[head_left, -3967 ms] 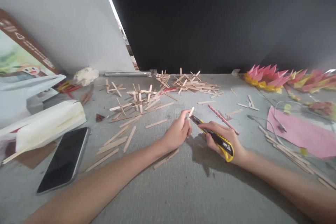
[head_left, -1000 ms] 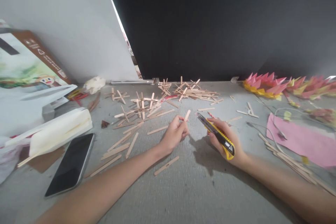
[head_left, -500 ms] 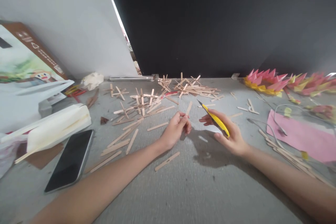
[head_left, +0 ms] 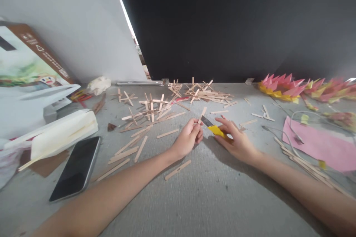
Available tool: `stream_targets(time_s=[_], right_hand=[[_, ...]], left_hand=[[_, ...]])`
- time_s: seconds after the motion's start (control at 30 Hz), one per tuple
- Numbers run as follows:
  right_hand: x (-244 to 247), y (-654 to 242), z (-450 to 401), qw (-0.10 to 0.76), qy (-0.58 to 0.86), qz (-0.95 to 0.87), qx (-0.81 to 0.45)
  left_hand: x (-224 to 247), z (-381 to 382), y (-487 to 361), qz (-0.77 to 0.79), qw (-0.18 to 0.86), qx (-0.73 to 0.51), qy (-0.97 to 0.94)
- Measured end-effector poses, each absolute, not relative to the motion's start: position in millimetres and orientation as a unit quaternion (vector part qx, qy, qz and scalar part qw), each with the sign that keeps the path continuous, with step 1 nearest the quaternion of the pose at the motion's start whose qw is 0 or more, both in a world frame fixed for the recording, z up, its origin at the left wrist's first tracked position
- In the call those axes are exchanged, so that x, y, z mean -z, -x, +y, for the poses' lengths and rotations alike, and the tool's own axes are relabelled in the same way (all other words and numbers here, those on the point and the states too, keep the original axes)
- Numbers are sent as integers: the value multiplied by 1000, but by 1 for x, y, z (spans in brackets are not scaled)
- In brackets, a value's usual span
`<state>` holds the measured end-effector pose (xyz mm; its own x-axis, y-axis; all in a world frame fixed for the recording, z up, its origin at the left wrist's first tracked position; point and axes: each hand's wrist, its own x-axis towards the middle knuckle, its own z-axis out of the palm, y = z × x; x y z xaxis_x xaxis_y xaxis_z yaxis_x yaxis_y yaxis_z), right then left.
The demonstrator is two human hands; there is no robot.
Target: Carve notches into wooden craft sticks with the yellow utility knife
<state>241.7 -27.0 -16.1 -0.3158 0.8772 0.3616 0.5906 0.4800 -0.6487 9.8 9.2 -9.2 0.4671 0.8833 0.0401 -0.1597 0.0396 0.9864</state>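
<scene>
Near the middle of the table, my left hand (head_left: 189, 137) pinches a wooden craft stick (head_left: 203, 112), which points up and away from the fingers. My right hand (head_left: 236, 139) is closed on a yellow utility knife (head_left: 216, 130). Its dark blade end reaches left to the craft stick, close beside my left fingertips; whether it touches the wood I cannot tell. A loose craft stick with a slot (head_left: 178, 170) lies below my left wrist. Several more sticks (head_left: 141, 149) are spread left of my left hand.
Crossed stick pieces (head_left: 151, 107) and a stick pile (head_left: 214, 94) lie before the black panel (head_left: 222, 26). At left are a phone (head_left: 76, 166) and a paper bag (head_left: 33, 63). Pink paper (head_left: 319, 144), a cable (head_left: 292, 118) and a folded-paper ring (head_left: 280, 87) are at right.
My right hand has moved left and turned the utility knife, bringing its blade end to the craft stick. My left hand has stayed nearly in place.
</scene>
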Motion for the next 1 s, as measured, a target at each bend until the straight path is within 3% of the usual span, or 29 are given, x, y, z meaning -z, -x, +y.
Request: stream_targets(time_s=[0.13,0.3,1.0], right_hand=[[16,-246,-28,316,459,-821,-121],[20,-247,-28,341,433,-832,-58],[26,-248,-22,379,449,-803,-97]], left_hand=[[11,9,-9,330,620,-398,-591],[12,8,-8,342,596,-380,-619],[8,7,-10,339,610,-386,-604]])
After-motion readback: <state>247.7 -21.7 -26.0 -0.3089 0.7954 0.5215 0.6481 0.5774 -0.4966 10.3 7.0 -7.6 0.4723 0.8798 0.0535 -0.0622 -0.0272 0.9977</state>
